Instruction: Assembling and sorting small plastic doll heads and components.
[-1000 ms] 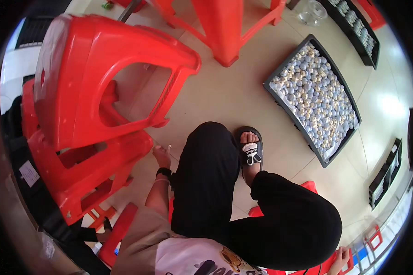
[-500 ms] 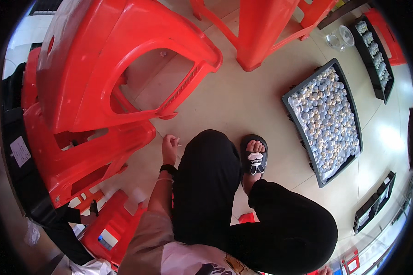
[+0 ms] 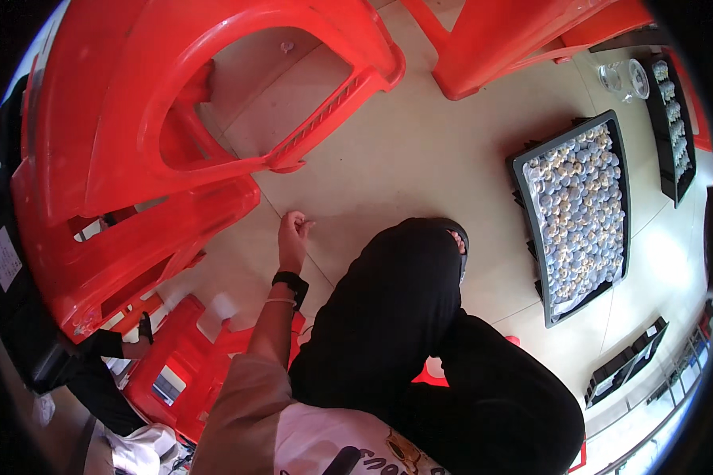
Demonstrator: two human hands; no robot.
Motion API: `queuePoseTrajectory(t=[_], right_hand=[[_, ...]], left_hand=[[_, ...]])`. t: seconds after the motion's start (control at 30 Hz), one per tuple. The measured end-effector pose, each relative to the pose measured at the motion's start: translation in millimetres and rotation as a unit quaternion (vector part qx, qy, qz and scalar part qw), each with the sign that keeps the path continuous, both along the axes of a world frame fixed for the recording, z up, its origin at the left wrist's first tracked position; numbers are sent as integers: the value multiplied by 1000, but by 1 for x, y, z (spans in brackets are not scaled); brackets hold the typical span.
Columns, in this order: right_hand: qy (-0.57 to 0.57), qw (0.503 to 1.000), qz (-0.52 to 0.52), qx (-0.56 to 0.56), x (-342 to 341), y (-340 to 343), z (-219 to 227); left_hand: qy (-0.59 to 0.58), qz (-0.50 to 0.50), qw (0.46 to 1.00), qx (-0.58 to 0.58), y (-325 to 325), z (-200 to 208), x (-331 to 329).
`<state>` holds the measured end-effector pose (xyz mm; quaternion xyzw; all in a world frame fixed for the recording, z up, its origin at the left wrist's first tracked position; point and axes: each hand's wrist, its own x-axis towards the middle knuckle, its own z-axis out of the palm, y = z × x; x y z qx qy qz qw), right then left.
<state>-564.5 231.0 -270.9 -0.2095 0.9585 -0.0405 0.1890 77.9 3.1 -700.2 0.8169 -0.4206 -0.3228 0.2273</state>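
My left hand [image 3: 295, 228] hangs above the tiled floor beside my left knee. A black band [image 3: 291, 286] circles that wrist. Its fingers are curled together, and whatever they may hold is too small to make out. The nearest thing to it is a large red plastic stool [image 3: 261, 166], which the hand does not touch. My right hand is out of view. To the right on the floor lies a black tray [image 3: 566, 133], filled with many small round grey-blue and cream pieces [image 3: 578, 214].
More red stools [image 3: 499, 47] stand at the far side and lower left [image 3: 190, 348]. A clear plastic container [image 3: 626, 79] and a second black tray [image 3: 685, 186] sit at the far right. Another black tray [image 3: 622, 360] is nearer. Another person's leg [image 3: 107, 400] shows at lower left.
My legs have shifted, so my left knee now covers most of my sandal. The view has tilted. My right hand, partly seen at the lower edge before, has gone out of view.
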Motion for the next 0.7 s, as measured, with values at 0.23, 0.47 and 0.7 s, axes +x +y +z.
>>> queuePoseTrajectory(t=[0.23,0.47,0.7], right_hand=[[37,998,-17,-46,11,-13,-10],[108,992,-56,-28,19,-11,-9],[91,994,-49,-42,21,-13,-8]], left_hand=[[15,-50,998,-20,-6,0,12],[110,-90,989,-52,-108,92,-49],[268,-77,928,-247,-191,155,-70]])
